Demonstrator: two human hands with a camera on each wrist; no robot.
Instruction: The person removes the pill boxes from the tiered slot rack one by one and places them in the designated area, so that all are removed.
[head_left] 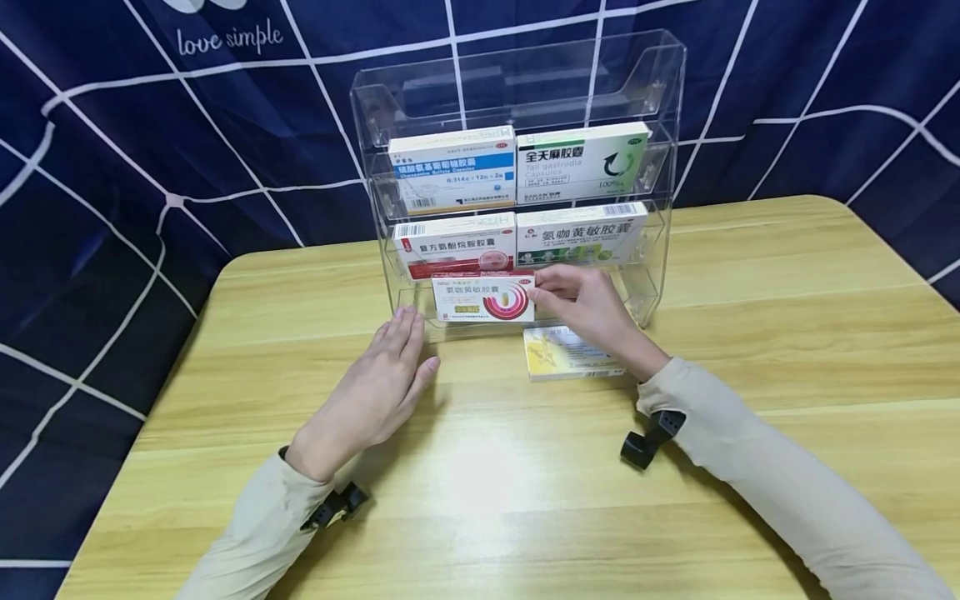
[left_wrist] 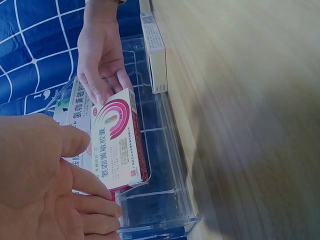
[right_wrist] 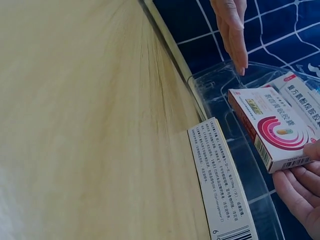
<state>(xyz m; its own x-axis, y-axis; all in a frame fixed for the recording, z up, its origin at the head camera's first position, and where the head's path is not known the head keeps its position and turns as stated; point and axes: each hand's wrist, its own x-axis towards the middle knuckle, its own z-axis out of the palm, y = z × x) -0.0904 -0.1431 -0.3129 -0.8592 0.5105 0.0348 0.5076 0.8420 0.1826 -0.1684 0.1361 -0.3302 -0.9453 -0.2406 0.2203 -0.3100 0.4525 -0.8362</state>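
A white medicine box with pink-red arcs (head_left: 472,298) is pinched at its right end between my right thumb and fingers (head_left: 600,310). It is held tilted at the lowest tier of a clear plastic display rack (head_left: 517,96). In the right wrist view, the right thumb lies on the face of this box (right_wrist: 265,117) and fingers are under it. My left hand (head_left: 367,387) is by the rack's front left corner, fingers straight and together, holding nothing. From the left wrist view, the left hand (left_wrist: 45,175) appears near the box's left end; whether it touches the rack is unclear.
The top filled tier holds a blue-striped box (head_left: 453,173) and a green-cornered box (head_left: 581,162). Below them stand a red-banded box (head_left: 457,246) and a white-and-green box (head_left: 581,235). A yellow-and-white box (head_left: 555,354) lies on the wooden table (head_left: 480,517) before the rack, partly under the right wrist.
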